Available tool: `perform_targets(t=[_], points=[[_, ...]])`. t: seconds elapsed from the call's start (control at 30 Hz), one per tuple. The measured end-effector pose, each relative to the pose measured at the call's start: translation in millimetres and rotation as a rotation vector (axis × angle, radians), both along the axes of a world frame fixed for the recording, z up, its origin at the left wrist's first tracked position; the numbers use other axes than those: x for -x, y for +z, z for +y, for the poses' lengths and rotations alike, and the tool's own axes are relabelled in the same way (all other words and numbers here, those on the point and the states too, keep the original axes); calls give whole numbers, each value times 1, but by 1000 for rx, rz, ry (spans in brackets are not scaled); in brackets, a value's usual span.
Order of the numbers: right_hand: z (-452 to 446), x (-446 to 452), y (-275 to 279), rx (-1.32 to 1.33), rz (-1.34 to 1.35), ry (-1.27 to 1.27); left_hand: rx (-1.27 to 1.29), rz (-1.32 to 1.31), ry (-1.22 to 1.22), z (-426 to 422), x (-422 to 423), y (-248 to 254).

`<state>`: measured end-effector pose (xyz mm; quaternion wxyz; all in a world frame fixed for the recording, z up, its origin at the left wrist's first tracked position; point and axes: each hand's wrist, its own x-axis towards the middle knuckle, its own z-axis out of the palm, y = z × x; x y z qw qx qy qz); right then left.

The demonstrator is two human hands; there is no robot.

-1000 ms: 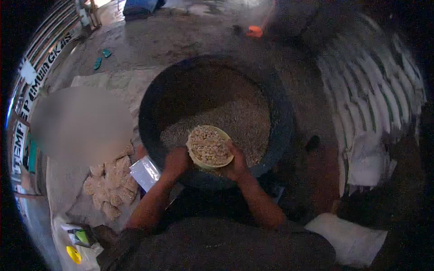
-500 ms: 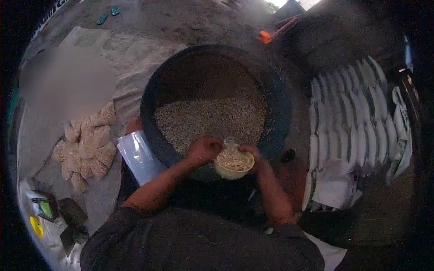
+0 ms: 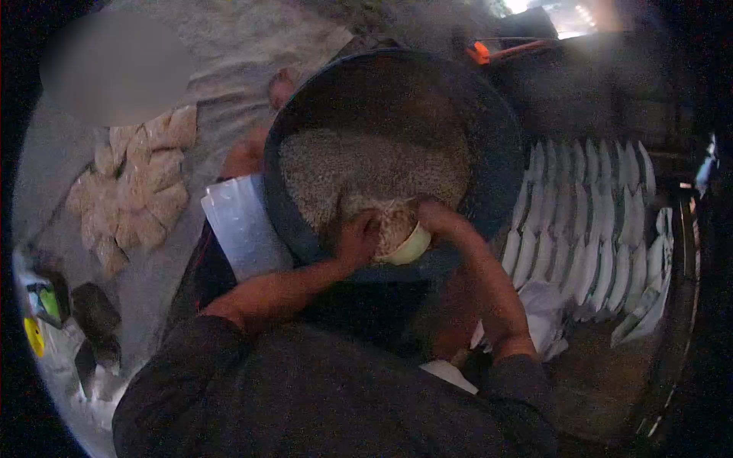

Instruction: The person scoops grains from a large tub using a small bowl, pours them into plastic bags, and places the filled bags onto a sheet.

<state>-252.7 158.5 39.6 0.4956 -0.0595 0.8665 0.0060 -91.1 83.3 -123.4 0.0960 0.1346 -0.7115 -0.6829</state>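
A large dark round tub (image 3: 504, 153) stands in front of me, holding a bed of pale grain-like pieces (image 3: 366, 164). Over its near rim, my right hand (image 3: 441, 221) grips a cream-coloured bowl (image 3: 412, 248) by its right side. The bowl is tilted to the left, with pale pieces (image 3: 395, 221) at its mouth. My left hand (image 3: 359, 240) is closed beside the bowl's left edge, pinching what looks like the mouth of a clear plastic bag; blur and the fingers hide most of it.
Flat clear plastic bags (image 3: 244, 221) lie left of the tub. Filled bags (image 3: 141, 191) are heaped on a ground sheet farther left, near a blurred area. Rows of pale packets (image 3: 588, 221) stand at right. An orange object (image 3: 479, 52) lies behind the tub.
The bowl has gone from nearly level to tilted leftward, with both hands now a little higher over the tub's near edge. The whole view has shifted slightly.
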Motion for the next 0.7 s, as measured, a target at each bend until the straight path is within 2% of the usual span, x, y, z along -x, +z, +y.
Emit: perform_targets(t=[0.1, 0.17, 0.27, 0.37, 0.4, 0.43, 0.47, 0.53, 0.6, 0.7], points=[[5, 2, -20, 14, -42, -49, -105, 99, 27, 3, -2, -21], [19, 18, -45, 30, -37, -70, -96, 247, 152, 9, 3, -40], [44, 44, -60, 11, -36, -140, -229, -156, -50, -10, 0, -21], [80, 41, -88, 11, 115, -224, -26, 19, 55, -29, 4, -13], [97, 29, -121, 73, 247, -187, -30, -57, -17, -29, 9, -23], [131, 11, -187, 205, 468, -81, -35, -142, -83, -23, 8, -44], [171, -11, -275, 377, 740, 43, -28, -169, -101, -23, 5, -44], [81, -93, -230, 65, 458, -116, 6, -157, -93, -28, 0, -27], [72, -122, -247, 198, 611, -323, 63, -137, -56, -31, 3, -6], [77, -124, -230, 539, 443, -682, 152, -212, -80, -34, -13, 3]])
